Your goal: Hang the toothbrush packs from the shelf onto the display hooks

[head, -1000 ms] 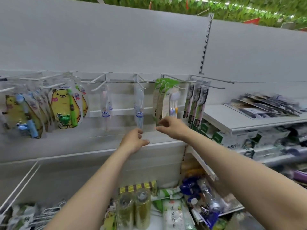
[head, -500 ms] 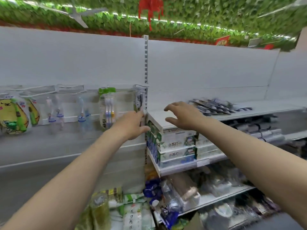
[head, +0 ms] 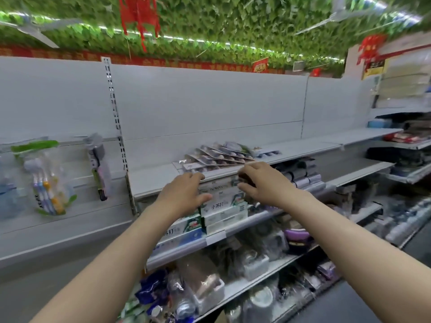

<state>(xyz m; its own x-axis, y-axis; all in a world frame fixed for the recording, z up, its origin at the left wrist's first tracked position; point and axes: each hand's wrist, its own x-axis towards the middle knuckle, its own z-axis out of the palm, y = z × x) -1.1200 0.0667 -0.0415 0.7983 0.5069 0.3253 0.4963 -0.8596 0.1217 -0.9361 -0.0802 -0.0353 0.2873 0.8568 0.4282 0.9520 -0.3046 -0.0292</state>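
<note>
Several flat toothbrush packs (head: 217,155) lie fanned out on the white shelf (head: 156,180). Both my hands hover at the shelf's front edge, just short of the packs. My left hand (head: 184,194) has relaxed fingers and holds nothing. My right hand (head: 263,183) reaches with loosely bent fingers toward the nearest pack, also without anything in it. On display hooks at the left hang a green-topped toothbrush pack (head: 46,180) and a slim dark-and-pink pack (head: 98,164).
Stacked toothpaste boxes (head: 221,206) fill the shelf below my hands. Lower shelves hold mixed bagged and boxed goods (head: 205,283). A slotted upright (head: 116,127) separates the hook panel from the shelf bay. More shelving (head: 396,159) runs off to the right.
The view has swung right, from the hook panel to the shelf. Both hands left the hanging packs and moved right to the shelf's front edge near the fanned packs.
</note>
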